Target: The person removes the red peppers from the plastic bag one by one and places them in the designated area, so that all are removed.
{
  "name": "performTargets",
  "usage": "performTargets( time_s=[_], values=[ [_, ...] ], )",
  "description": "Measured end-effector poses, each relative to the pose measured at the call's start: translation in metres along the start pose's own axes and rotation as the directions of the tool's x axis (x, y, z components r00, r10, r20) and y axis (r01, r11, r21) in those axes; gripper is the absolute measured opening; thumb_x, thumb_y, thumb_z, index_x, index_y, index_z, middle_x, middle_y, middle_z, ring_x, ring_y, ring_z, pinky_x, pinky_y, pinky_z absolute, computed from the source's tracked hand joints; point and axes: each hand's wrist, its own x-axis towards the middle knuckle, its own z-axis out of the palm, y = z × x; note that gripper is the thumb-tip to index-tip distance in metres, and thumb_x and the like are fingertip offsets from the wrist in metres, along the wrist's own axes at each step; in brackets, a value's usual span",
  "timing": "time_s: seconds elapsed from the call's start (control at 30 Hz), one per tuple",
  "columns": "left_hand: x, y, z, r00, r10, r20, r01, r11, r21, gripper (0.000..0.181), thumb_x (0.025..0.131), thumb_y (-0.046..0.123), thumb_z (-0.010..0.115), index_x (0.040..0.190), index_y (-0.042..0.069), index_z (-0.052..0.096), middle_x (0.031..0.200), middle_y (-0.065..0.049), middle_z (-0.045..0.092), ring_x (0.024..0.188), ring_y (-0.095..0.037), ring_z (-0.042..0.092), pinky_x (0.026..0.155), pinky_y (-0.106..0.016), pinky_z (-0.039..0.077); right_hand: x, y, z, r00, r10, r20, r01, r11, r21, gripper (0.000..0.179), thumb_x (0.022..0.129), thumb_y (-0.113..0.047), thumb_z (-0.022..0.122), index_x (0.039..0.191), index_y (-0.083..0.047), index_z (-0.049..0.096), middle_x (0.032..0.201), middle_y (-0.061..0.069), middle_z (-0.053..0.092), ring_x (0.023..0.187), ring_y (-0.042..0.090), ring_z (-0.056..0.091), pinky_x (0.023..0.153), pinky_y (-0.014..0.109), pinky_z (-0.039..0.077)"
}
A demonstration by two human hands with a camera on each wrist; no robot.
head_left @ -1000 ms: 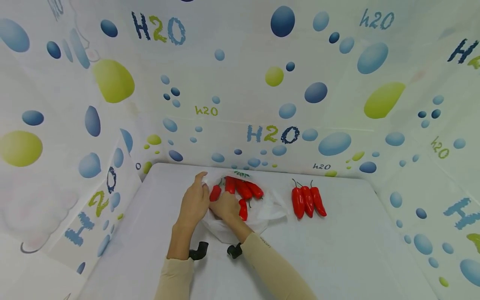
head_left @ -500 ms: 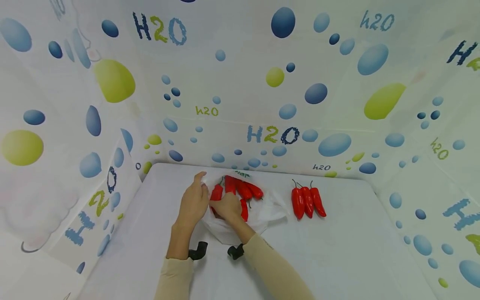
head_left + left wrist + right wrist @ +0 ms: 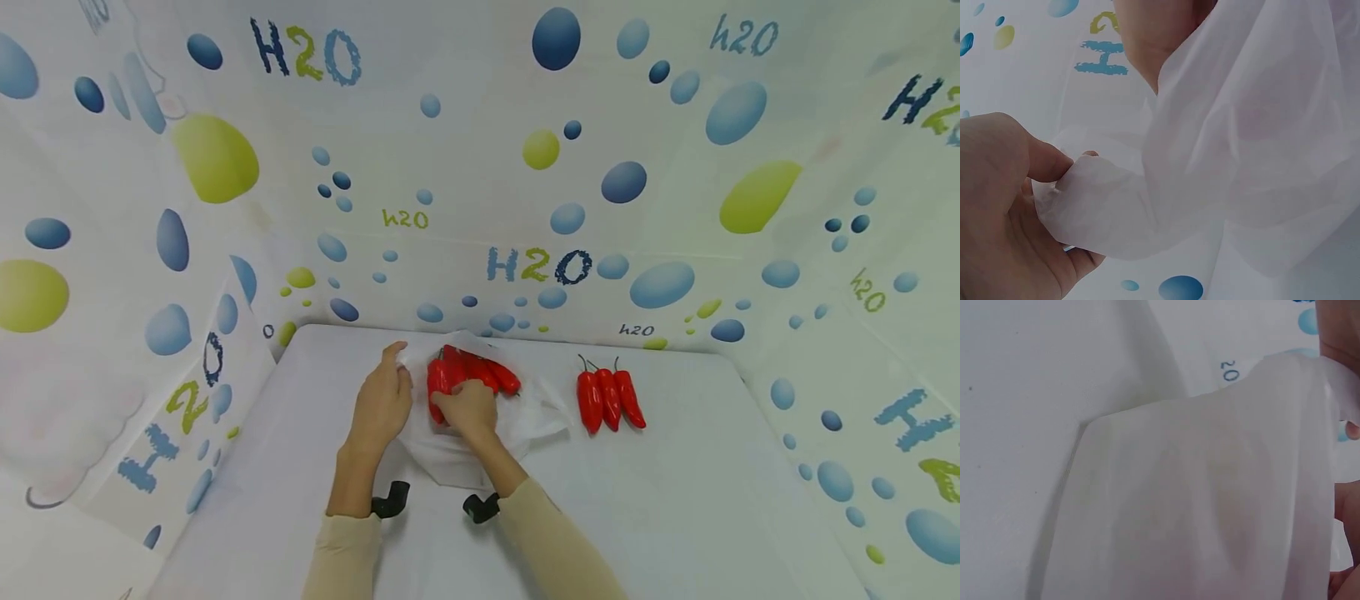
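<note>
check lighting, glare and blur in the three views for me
Head view: fairly bright, small glints on the three red peppers; left wrist view: dim, left hand shaded, white bag low in contrast; right wrist view: grey and dim, the bag's folds soft, a shadow along its left edge.

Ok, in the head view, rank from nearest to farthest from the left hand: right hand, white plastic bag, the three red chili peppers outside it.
1. White plastic bag: pinched by the left hand.
2. Right hand: to the left hand's right.
3. Three red chili peppers: farthest right, outside the bag.
</note>
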Motion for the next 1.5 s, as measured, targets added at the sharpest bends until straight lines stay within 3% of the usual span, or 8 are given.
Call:
performTargets(
  time_s=[0.37, 0.53, 0.77, 1.0, 1.2, 1.5],
  values=[
    [0.001, -0.003, 0.001, 1.000, 0.007, 0.006, -0.007, 1.000, -0.007, 0.044, 0.109, 0.014, 0.040, 0.153, 0.004, 0.041, 0.090, -0.011, 0.066, 0.072, -0.027, 0.061, 0.070, -0.046, 0.055, -0.017, 0.003, -0.018, 0.998, -0.035, -0.049, 0.041, 0.993, 0.114, 0.028, 0.087, -0.032, 0.080, 0.088, -0.003, 0.078, 0.065, -0.004, 0.069, 0.063, 0.014, 0.064, 0.057, 0.031, 0.057],
    [0.000, -0.003, 0.001, 0.999, 0.028, -0.016, -0.028, 1.000, -0.004, 0.044, 0.108, 0.012, 0.039, 0.151, 0.002, 0.043, 0.088, -0.010, 0.065, 0.071, -0.027, 0.060, 0.069, -0.047, 0.054, -0.021, 0.004, -0.025, 0.996, -0.044, -0.078, 0.053, 0.992, 0.110, 0.029, 0.085, -0.032, 0.079, 0.087, -0.004, 0.079, 0.060, -0.004, 0.068, 0.055, 0.015, 0.065, 0.057, 0.032, 0.056],
    [0.000, -0.001, 0.001, 0.999, 0.048, -0.017, -0.048, 0.999, -0.015, 0.043, 0.109, 0.011, 0.040, 0.150, 0.001, 0.043, 0.087, -0.010, 0.065, 0.069, -0.026, 0.059, 0.067, -0.045, 0.053, -0.028, 0.010, -0.034, 0.992, -0.044, -0.114, 0.056, 0.992, 0.111, 0.032, 0.084, -0.034, 0.081, 0.095, -0.003, 0.081, 0.082, 0.000, 0.077, 0.079, 0.020, 0.069, 0.065, 0.033, 0.058],
    [0.000, 0.001, 0.001, 0.998, 0.058, -0.017, -0.059, 0.998, -0.017, 0.042, 0.109, 0.009, 0.040, 0.150, 0.000, 0.043, 0.088, -0.012, 0.066, 0.069, -0.027, 0.059, 0.068, -0.047, 0.053, -0.033, 0.018, -0.043, 0.993, -0.059, -0.107, 0.074, 0.987, 0.140, 0.031, 0.088, -0.034, 0.080, 0.094, -0.004, 0.078, 0.081, 0.001, 0.075, 0.077, 0.020, 0.067, 0.061, 0.031, 0.059],
    [0.001, -0.002, 0.004, 0.998, 0.055, -0.020, -0.055, 0.998, -0.002, 0.042, 0.109, 0.010, 0.040, 0.150, 0.000, 0.043, 0.088, -0.012, 0.066, 0.069, -0.026, 0.060, 0.069, -0.047, 0.052, -0.037, 0.022, -0.049, 0.993, -0.062, -0.102, 0.078, 0.984, 0.159, 0.030, 0.090, -0.033, 0.079, 0.096, -0.003, 0.077, 0.069, 0.000, 0.069, 0.063, 0.016, 0.065, 0.057, 0.030, 0.057],
    [0.000, -0.002, 0.003, 0.998, 0.066, -0.018, -0.067, 0.998, -0.007, 0.042, 0.108, 0.008, 0.041, 0.149, -0.001, 0.043, 0.088, -0.013, 0.066, 0.070, -0.030, 0.060, 0.069, -0.049, 0.053, -0.042, 0.023, -0.056, 0.991, -0.062, -0.122, 0.080, 0.986, 0.143, 0.031, 0.089, -0.033, 0.080, 0.099, -0.004, 0.078, 0.069, -0.001, 0.067, 0.064, 0.016, 0.062, 0.057, 0.030, 0.056]
  ],
)
